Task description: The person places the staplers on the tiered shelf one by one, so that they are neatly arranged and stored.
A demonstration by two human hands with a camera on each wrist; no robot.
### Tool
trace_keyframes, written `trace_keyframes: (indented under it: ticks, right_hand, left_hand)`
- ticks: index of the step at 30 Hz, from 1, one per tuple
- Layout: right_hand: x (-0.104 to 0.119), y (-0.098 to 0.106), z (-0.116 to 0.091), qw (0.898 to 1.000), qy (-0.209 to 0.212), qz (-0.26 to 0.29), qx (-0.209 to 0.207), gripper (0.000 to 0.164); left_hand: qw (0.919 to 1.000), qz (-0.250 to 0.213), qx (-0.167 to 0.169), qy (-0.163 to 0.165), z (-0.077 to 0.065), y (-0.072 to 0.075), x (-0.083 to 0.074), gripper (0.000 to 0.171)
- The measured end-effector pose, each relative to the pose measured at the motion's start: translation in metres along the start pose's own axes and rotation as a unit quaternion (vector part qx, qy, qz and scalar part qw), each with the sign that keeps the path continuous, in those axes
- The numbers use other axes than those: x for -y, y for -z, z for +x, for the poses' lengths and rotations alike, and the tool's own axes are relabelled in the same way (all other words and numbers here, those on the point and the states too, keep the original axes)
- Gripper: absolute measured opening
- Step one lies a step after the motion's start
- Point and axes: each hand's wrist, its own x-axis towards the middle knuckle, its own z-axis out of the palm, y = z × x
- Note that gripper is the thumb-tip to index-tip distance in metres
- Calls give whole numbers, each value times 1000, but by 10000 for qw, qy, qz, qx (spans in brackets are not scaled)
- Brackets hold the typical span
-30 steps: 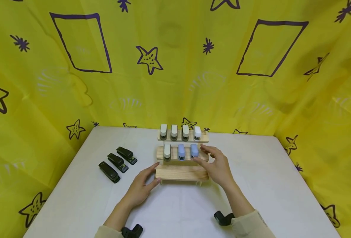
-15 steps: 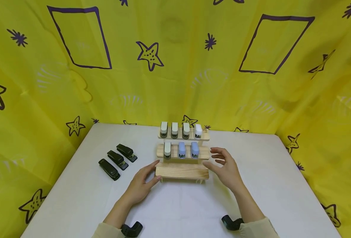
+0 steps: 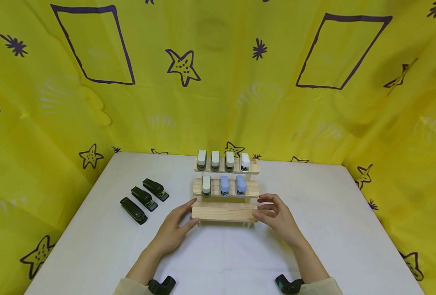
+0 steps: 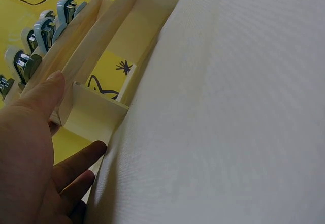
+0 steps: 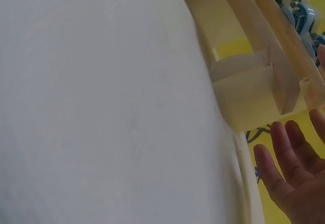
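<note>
A three-tier wooden display stand (image 3: 225,211) stands mid-table. My left hand (image 3: 171,232) grips the left end of its lowest shelf, thumb on the front edge and index finger behind; the other fingers reach down beside the leg panel (image 4: 96,111). At the shelf's opposite end is my right hand (image 3: 279,218), thumb tip overlapping the corner. Its fingers (image 5: 284,155) show spread and apart from the wood. On the middle shelf are a pale stapler (image 3: 206,186) and two light blue staplers (image 3: 224,185). Off-white staplers (image 3: 215,160) and a white stapler (image 3: 245,162) line the top shelf.
Three black staplers (image 3: 133,210) lie in a slanted row on the white table (image 3: 221,262), left of the stand. A yellow patterned curtain (image 3: 218,102) encloses the back and sides. A black wrist device (image 3: 289,284) sits on each wrist.
My right hand has let go of the right-hand light blue stapler on the middle shelf, drawn back to the right, then come down beside the lowest shelf. The left hand keeps its place.
</note>
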Motion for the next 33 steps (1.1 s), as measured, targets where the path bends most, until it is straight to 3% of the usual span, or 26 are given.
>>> trace_keyframes:
  ticks: [9,16,25,33]
  right_hand:
    - [-20,-4,-4,9985,107,335,408,60]
    - [-29,-7,-6,9970,260,258,688,66]
    - [-33,-9,-3,9989,216,-32,407,67]
    - [-34,-9,-3,9985,259,-70,477,67]
  left_hand:
    - [10000,-3,-1,28,0,-2,1,64]
    - [9999,76,-107,-8,-1,-1,1,64]
    - [9998,116,-121,-139,2,2,0,64]
    - [9997,113,-147,-170,0,0,2,63]
